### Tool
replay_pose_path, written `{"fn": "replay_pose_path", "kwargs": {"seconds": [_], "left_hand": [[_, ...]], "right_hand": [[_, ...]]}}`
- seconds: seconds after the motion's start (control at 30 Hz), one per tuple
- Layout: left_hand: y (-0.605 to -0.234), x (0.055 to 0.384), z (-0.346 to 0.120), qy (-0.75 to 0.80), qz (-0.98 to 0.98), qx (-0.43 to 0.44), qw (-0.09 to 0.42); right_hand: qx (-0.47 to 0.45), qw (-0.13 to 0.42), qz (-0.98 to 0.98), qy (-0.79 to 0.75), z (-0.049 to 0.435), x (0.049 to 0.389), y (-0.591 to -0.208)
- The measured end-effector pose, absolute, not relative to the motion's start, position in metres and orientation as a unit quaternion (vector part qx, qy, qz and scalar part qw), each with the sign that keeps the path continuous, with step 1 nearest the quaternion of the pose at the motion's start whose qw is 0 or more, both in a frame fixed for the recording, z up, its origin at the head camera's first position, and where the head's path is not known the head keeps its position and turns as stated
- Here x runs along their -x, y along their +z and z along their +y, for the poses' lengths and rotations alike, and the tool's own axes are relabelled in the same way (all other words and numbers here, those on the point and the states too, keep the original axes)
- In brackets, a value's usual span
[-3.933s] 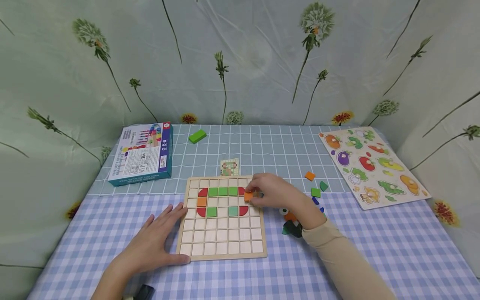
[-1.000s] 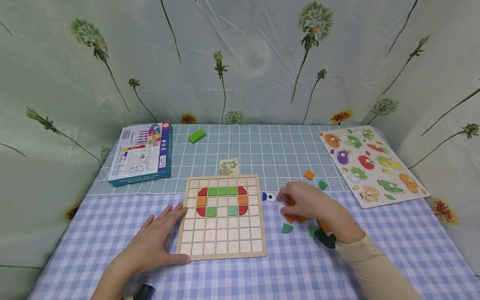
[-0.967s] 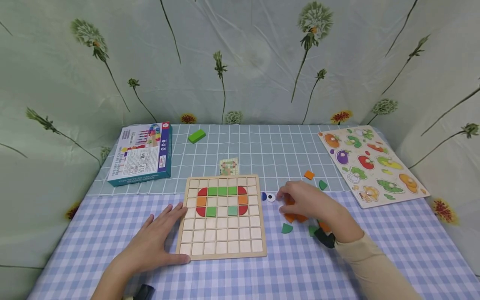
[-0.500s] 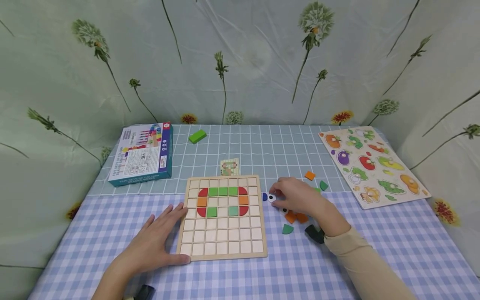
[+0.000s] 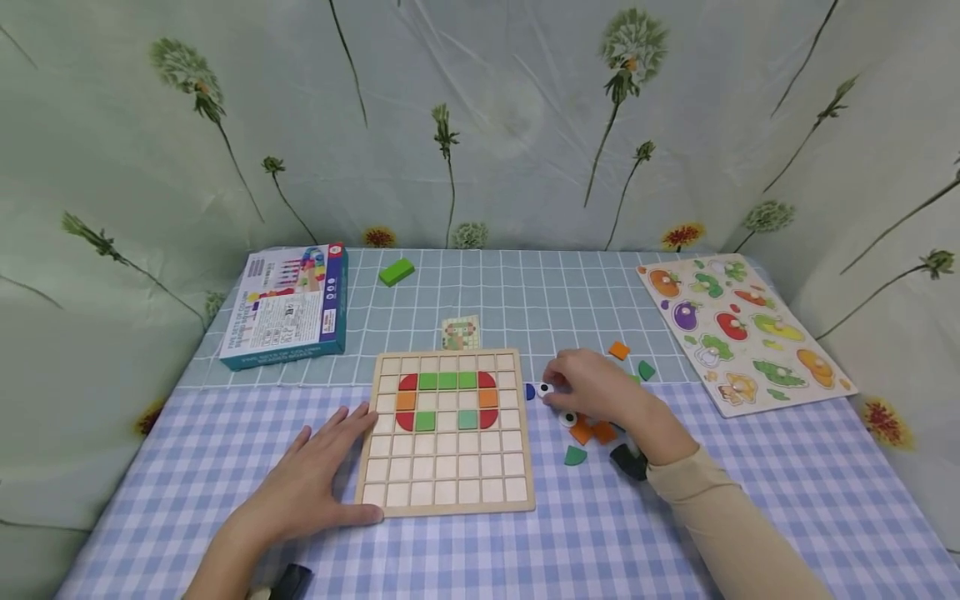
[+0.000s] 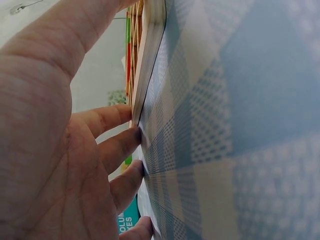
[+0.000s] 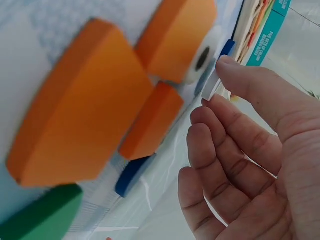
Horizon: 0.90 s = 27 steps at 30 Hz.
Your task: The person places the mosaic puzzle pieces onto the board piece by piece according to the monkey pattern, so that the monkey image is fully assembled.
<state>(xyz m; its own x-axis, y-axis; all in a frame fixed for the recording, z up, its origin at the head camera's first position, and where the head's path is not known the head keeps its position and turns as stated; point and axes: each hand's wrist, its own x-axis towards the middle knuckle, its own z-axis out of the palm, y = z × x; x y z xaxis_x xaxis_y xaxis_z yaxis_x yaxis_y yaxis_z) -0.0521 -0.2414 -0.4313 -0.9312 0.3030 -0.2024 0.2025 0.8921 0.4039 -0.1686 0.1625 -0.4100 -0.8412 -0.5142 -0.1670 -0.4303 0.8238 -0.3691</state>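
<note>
My right hand (image 5: 596, 387) pinches a round white eye piece (image 5: 545, 390) between thumb and index finger, just right of the wooden grid board (image 5: 442, 471). The right wrist view shows the disc's pale edge (image 7: 211, 86) at the fingertips. Close by lie a second eye piece (image 5: 568, 419), a blue piece (image 5: 530, 391) and orange tiles (image 5: 581, 431). My left hand (image 5: 307, 475), its fingers spread, rests against the board's left edge. On the board, red corner pieces (image 5: 406, 420), orange squares (image 5: 487, 398) and green squares (image 5: 447, 381) form an outline, broken along the bottom.
A small pattern card (image 5: 461, 333) lies behind the board. Farther off are a boxed toy (image 5: 285, 308), a green block (image 5: 396, 272) and a vegetable puzzle (image 5: 750, 333). Loose pieces, such as a green quarter-round (image 5: 575, 455), lie right of the board.
The orange square my right hand held earlier now sits in the outline's right side. That hand went right to the loose pieces, then came back left to the eye piece. My left hand stayed put.
</note>
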Motion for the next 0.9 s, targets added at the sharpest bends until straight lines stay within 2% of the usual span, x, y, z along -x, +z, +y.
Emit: {"fn": "replay_pose_path", "kwargs": {"seconds": [0.33,0.9], "left_hand": [[-0.43,0.053,-0.241,0.192,0.963,-0.13,0.14],[-0.431,0.053,-0.242,0.189,0.965,-0.133,0.128]], "right_hand": [[0.297,0.097,0.933,-0.178,0.144,0.169,-0.402],[0.386,0.103,0.901,-0.168,0.057,0.174,-0.394]]}}
